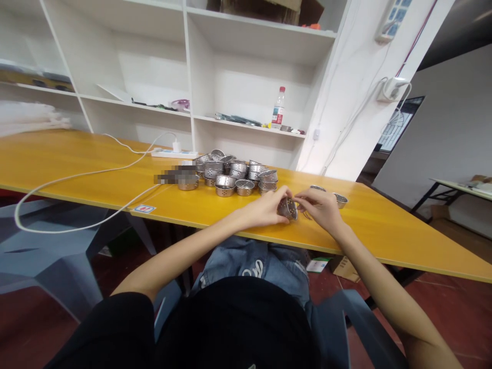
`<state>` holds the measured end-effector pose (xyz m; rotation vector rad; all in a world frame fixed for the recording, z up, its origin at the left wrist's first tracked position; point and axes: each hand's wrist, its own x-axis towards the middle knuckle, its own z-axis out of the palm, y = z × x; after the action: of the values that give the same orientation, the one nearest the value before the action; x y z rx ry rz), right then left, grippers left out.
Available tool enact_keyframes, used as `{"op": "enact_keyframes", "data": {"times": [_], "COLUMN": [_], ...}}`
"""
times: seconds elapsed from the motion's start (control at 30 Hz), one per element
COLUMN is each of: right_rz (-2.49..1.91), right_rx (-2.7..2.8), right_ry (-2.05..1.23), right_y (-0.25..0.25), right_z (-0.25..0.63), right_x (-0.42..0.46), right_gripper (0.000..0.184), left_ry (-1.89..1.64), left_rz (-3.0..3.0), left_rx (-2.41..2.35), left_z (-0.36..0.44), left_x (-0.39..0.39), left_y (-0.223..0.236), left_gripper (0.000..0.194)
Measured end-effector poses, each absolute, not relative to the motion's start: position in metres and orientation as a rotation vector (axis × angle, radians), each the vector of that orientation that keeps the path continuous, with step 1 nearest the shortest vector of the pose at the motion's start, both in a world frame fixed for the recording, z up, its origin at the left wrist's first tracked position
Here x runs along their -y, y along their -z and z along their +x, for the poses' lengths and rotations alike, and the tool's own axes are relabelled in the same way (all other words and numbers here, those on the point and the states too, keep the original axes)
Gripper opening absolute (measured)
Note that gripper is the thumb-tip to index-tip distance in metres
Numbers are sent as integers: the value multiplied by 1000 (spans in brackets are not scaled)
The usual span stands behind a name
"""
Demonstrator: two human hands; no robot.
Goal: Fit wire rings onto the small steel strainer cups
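My left hand (266, 207) is wrapped round a small perforated metal strainer basket (288, 208), tilted on its side just above the table's front edge. Fingertips of my right hand (317, 205) are pinched together at the basket's upper rim; whatever they grip is too small to make out. Thin dark curved pieces (307, 216) show under the right hand. To the left stands a pile of similar strainer baskets (225, 180), some stacked. Beyond my right hand sit two more, a basket (340, 200) and another one (318, 188) partly hidden.
The yellow table (403, 230) runs across in front of me. A white cable (77, 225) loops over its left edge from a power strip (172, 153). White shelves at the back hold a plastic bottle (278, 108). Grey-blue stools (46, 251) stand at the left.
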<state>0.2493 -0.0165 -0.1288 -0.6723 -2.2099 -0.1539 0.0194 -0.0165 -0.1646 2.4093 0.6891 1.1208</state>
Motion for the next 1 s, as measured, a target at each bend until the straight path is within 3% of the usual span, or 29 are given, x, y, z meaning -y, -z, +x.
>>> {"op": "enact_keyframes", "data": {"times": [0.2,0.73,1.0], "right_rz": [-666,-662,-697], "right_rx": [2189,2336,2356], "right_ry": [281,276,355], "right_y": [129,137,137], "right_z": [248,245,244], "right_x": [14,16,16], "right_gripper": [16,12,20], "left_ry": [-1145,-1140,-1149], "left_rz": [2384,2383,2359], "left_rx": [-641,-676,-742], "left_z": [26,27,28], "left_x": [23,22,21], "left_y": [167,169,170], "left_gripper": [67,71,78]}}
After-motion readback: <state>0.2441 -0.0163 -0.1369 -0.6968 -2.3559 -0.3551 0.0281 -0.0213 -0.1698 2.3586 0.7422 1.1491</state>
